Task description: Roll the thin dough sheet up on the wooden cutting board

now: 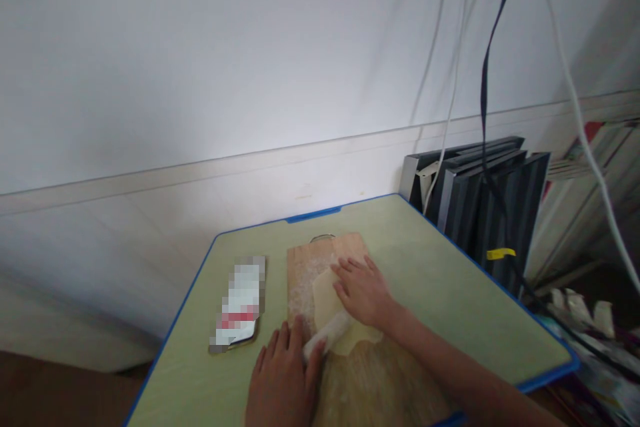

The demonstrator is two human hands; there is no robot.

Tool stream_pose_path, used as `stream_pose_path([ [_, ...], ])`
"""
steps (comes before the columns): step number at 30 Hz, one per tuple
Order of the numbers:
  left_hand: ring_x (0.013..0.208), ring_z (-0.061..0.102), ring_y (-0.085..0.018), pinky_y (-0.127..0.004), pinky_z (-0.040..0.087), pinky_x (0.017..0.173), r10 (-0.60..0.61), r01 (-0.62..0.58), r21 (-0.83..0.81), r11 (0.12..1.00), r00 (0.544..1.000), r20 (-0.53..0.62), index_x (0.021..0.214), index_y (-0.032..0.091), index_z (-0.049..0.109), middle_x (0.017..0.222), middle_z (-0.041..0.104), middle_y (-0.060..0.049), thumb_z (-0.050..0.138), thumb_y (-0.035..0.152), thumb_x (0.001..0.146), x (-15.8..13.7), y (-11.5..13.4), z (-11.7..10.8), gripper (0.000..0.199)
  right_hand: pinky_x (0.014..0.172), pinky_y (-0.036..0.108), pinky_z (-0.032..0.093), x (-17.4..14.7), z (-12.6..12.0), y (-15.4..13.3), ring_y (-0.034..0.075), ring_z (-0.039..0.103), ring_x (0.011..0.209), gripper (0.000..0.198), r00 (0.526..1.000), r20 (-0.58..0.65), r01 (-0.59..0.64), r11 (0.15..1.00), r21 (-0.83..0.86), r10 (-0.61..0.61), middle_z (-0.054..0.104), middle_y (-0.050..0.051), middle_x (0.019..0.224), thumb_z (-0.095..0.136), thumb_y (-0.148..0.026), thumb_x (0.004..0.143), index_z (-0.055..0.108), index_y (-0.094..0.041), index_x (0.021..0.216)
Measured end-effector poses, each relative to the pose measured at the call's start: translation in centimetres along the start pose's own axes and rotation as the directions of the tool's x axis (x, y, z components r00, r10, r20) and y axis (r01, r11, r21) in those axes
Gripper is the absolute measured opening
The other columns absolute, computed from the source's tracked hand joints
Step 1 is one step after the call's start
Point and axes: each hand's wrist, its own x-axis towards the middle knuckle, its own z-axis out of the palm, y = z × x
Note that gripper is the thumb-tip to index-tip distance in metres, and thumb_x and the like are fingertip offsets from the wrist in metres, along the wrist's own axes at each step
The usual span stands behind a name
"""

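Note:
A flat sheet of pale dough [325, 293] lies on a floured wooden cutting board [299, 259]. Across it, at a slant, rests a light, flour-dusted rolling pin [330, 339]. My left hand [283, 373] is at the pin's near left end, which sits between thumb and forefinger; the other fingers reach forward beside the board. Over the right part of the dough, my right hand [364, 290] lies with fingers stretched and slightly apart, fingertips touching the dough and the board's edge. The pin's far end runs up to the heel of this hand, where contact is hidden.
The board is on a green folding table [425, 280] with a blue rim. A phone [240, 303], its screen blurred, lies to the left. A white wall [250, 80] stands behind. Dark flat panels [495, 193] lean at the right, where a black cable [484, 80] and white cords hang.

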Motion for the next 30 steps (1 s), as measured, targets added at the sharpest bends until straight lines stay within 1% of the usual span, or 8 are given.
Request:
stream_pose_path([
  [4, 0.116, 0.048, -0.023, -0.039, 0.034, 0.098, 0.004, -0.003, -0.049, 0.999, 0.999, 0.033, 0.127, 0.013, 0.044, 0.127, 0.052, -0.013, 0.024, 0.038, 0.089, 0.0, 0.1, -0.3, 0.049, 0.098, 0.048, 0.025, 2.2, -0.2, -0.2, 0.022, 0.045, 0.115, 0.039, 0.999, 0.02, 0.042, 0.999, -0.028, -0.041, 0.055, 0.009, 0.124, 0.032, -0.035, 0.089, 0.054, -0.02, 0.117],
  [8, 0.114, 0.049, -0.024, -0.039, 0.037, 0.095, -0.002, 0.006, -0.093, 0.996, 0.999, 0.045, 0.126, 0.014, 0.045, 0.126, 0.052, -0.014, 0.025, 0.04, 0.089, 0.1, 0.1, -0.5, 0.049, 0.093, 0.044, 0.032, 4.3, 0.0, -0.5, 0.023, 0.047, 0.112, 0.037, 0.993, 0.069, 0.106, 0.992, -0.075, -0.101, 0.057, 0.011, 0.119, 0.034, -0.038, 0.088, 0.057, -0.018, 0.11],
  [12, 0.115, 0.048, -0.022, -0.035, 0.036, 0.095, 0.006, -0.002, -0.161, 0.987, 1.0, 0.024, 0.126, 0.017, 0.044, 0.128, 0.051, -0.011, 0.028, 0.041, 0.088, 0.1, -0.3, -0.8, 0.048, 0.088, 0.042, 0.037, 6.1, 0.4, -0.9, 0.026, 0.046, 0.112, 0.039, 0.989, 0.092, 0.127, 0.989, -0.076, -0.12, 0.055, 0.015, 0.12, 0.041, -0.037, 0.085, 0.055, -0.014, 0.113],
  [16, 0.118, 0.046, -0.02, -0.032, 0.035, 0.097, 0.043, -0.042, -0.224, 0.974, 0.999, 0.001, 0.126, 0.017, 0.045, 0.129, 0.051, -0.01, 0.03, 0.041, 0.087, 0.2, -0.9, -0.9, 0.048, 0.091, 0.043, 0.035, 6.6, 0.6, -1.4, 0.026, 0.044, 0.114, 0.039, 0.989, 0.088, 0.127, 0.989, -0.082, -0.119, 0.053, 0.017, 0.122, 0.04, -0.035, 0.086, 0.053, -0.013, 0.115],
  [20, 0.119, 0.045, -0.019, -0.031, 0.033, 0.1, 0.057, -0.063, -0.241, 0.969, 0.998, -0.032, 0.126, 0.017, 0.044, 0.13, 0.05, -0.009, 0.031, 0.042, 0.087, 0.2, -1.2, -0.7, 0.049, 0.093, 0.044, 0.033, 5.7, 0.5, -1.3, 0.027, 0.041, 0.119, 0.043, 0.988, 0.094, 0.129, 0.987, -0.093, -0.12, 0.05, 0.016, 0.128, 0.037, -0.038, 0.089, 0.049, -0.015, 0.122],
  [24, 0.117, 0.047, -0.021, -0.033, 0.036, 0.097, 0.063, -0.068, -0.19, 0.98, 0.998, -0.029, 0.126, 0.018, 0.045, 0.13, 0.05, -0.01, 0.035, 0.043, 0.086, 0.1, -1.0, -0.5, 0.049, 0.097, 0.043, 0.03, 3.7, 0.3, -0.6, 0.027, 0.038, 0.123, 0.048, 0.99, 0.094, 0.111, 0.989, -0.097, -0.101, 0.045, 0.015, 0.133, 0.03, -0.042, 0.091, 0.045, -0.016, 0.128],
  [28, 0.118, 0.047, -0.024, -0.038, 0.036, 0.098, 0.061, -0.064, -0.099, 0.993, 0.998, -0.027, 0.129, 0.017, 0.042, 0.131, 0.049, -0.011, 0.037, 0.043, 0.085, 0.0, -0.9, -0.1, 0.052, 0.096, 0.044, 0.031, 1.0, 0.4, -0.1, 0.026, 0.038, 0.123, 0.045, 0.997, 0.055, 0.05, 0.995, -0.086, -0.045, 0.043, 0.011, 0.137, 0.028, -0.034, 0.091, 0.043, -0.019, 0.131],
  [30, 0.118, 0.046, -0.025, -0.038, 0.035, 0.098, 0.065, -0.067, -0.071, 0.995, 0.997, -0.028, 0.13, 0.016, 0.042, 0.132, 0.048, -0.011, 0.035, 0.043, 0.086, 0.0, -1.0, 0.1, 0.052, 0.098, 0.045, 0.03, -0.5, 0.6, 0.0, 0.025, 0.037, 0.123, 0.045, 0.999, 0.028, 0.022, 0.997, -0.076, -0.02, 0.042, 0.009, 0.137, 0.028, -0.03, 0.09, 0.043, -0.021, 0.131],
])
